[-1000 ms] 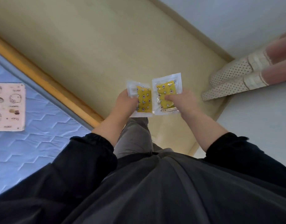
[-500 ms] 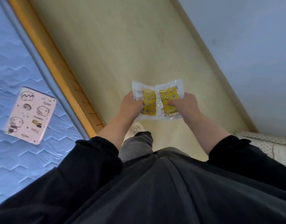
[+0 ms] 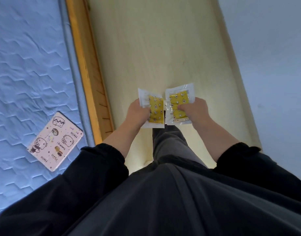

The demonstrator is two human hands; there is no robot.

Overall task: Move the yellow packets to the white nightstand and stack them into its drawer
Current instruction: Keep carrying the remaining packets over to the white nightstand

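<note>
- Left hand (image 3: 137, 113): fingers curled round the left packet (image 3: 155, 110), gripping it by its outer side. Several white edges show there, so it may be more than one packet.
- Right hand (image 3: 194, 109): thumb pressed across the yellow face of the right packet (image 3: 178, 103), the other fingers hidden beneath, pinching it.
- Both packets: clear wrappers with yellow printed contents, held face up side by side in front of the body, above the floor (image 3: 155, 48). Their inner edges lie just beside each other; whether they touch cannot be told.
- Floor: pale wood, running between the bed rail (image 3: 88, 65) and the wall (image 3: 274, 65).
- Mattress (image 3: 27, 65): blue and quilted, with a pink notebook (image 3: 55, 142) lying flat near its edge.
- Trouser leg (image 3: 170, 145): grey, directly below the packets.
</note>
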